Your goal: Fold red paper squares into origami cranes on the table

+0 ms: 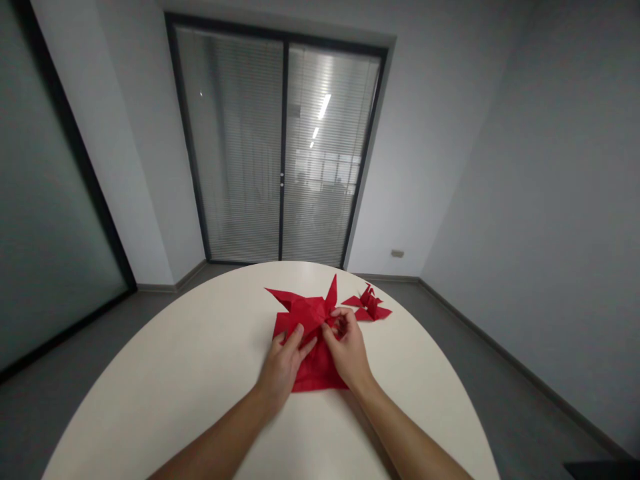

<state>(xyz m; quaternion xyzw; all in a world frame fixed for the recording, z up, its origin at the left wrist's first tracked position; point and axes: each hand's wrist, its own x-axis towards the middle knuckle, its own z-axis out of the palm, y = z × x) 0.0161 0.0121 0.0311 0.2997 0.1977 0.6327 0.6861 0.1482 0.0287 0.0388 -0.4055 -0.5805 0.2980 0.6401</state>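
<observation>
A large red folded sheet (309, 312), with pointed flaps sticking out at its far left and far right, is between my hands. It looks like origami paper, though cloth cannot be ruled out. Below it, a flat red square part (317, 370) spreads toward me; I cannot tell whether it is the same piece. My left hand (284, 363) grips the near left side, thumb on top and fingers partly hidden underneath. At the right side, my right hand (347, 340) pinches the sheet near the base of the upright flap, thumb against curled fingers.
A smaller red folded figure (369, 305) with several pointed tips lies just beyond my right hand, near the far right edge of the round white table (200, 373). Behind the table stand glazed panels with blinds (245, 153) and grey walls.
</observation>
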